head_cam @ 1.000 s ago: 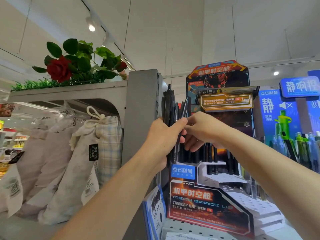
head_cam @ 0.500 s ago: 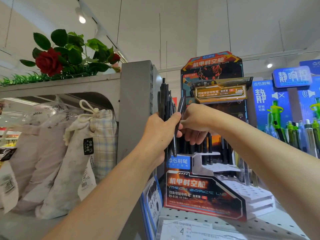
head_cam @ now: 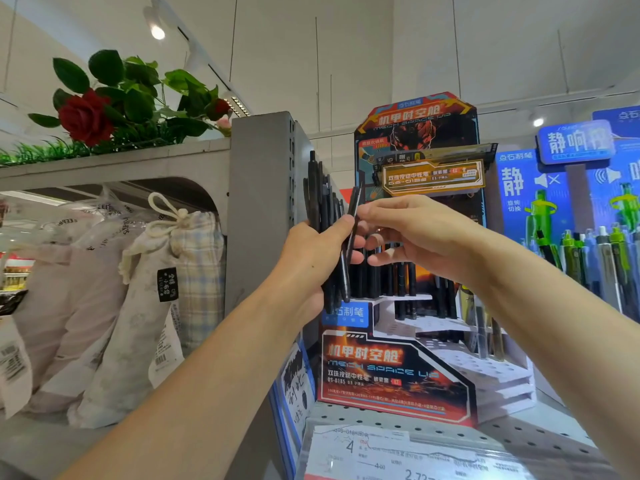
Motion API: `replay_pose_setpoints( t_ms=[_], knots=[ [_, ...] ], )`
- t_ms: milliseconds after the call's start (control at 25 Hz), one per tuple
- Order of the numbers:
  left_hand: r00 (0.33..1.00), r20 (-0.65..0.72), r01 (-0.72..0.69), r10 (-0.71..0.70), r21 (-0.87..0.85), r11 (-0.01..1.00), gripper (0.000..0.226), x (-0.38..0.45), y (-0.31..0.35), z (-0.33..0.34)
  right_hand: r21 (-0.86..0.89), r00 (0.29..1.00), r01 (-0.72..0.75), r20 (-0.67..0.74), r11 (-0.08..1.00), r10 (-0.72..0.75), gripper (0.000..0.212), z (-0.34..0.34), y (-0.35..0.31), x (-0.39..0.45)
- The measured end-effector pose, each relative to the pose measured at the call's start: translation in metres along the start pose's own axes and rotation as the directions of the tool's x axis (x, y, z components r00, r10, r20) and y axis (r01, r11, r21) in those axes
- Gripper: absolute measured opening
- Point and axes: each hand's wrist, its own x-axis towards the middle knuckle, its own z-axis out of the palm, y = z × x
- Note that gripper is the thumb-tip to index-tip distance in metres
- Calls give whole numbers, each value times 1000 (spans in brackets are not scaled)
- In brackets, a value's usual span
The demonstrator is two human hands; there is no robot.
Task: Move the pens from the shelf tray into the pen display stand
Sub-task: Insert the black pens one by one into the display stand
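My left hand (head_cam: 313, 258) grips a bundle of black pens (head_cam: 320, 199) upright in front of the grey shelf post. My right hand (head_cam: 412, 237) pinches one black pen (head_cam: 353, 216) at its upper part, right beside the bundle, its lower end still against my left fingers. Behind both hands stands the pen display stand (head_cam: 491, 368), a white stepped block with holes under a dark "Mech Space" card. Several black pens (head_cam: 401, 282) stand in its top rows; the lower steps show bare holes. The shelf tray is not in view.
A grey upright post (head_cam: 259, 202) stands left of the stand. Cloth drawstring bags (head_cam: 149, 299) fill the left shelf, with a red rose (head_cam: 85, 116) on top. A blue display with green pens (head_cam: 588, 258) is at right. Price labels (head_cam: 398, 452) lie on the perforated shelf.
My right hand has drawn one pen a little out of the bundle, and its lower fingers have spread. The camera has shifted slightly; my left hand keeps its grip.
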Motion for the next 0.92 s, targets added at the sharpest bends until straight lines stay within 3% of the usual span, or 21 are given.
replay_pose_setpoints(
  t_ms=[160, 360, 480, 600, 720, 920],
  knots=[
    [997, 41, 65, -61, -97, 993, 30, -7, 0, 3, 100, 1000, -7, -6, 995, 8, 12, 2, 7, 3],
    [998, -49, -31, 28, -64, 997, 25, -5, -5, 3, 223, 990, 29, -140, 974, 3, 13, -6, 9, 4],
    [980, -150, -141, 132, -47, 989, 21, -3, -4, 3, 308, 959, 140, -278, 941, -52, 20, -10, 9, 8],
    [957, -182, -231, 228, 7, 973, 22, -2, -3, 2, 161, 914, 180, -393, 970, -104, 26, -7, 11, 10],
    [956, -153, -251, 250, 15, 968, 22, -2, -1, 0, -57, 909, 131, -392, 990, -143, 26, 0, 17, 11],
    [949, -146, -279, 280, 24, 960, 16, -2, -3, 0, -126, 917, 76, -380, 989, -119, 30, 8, 21, 13]
  ],
)
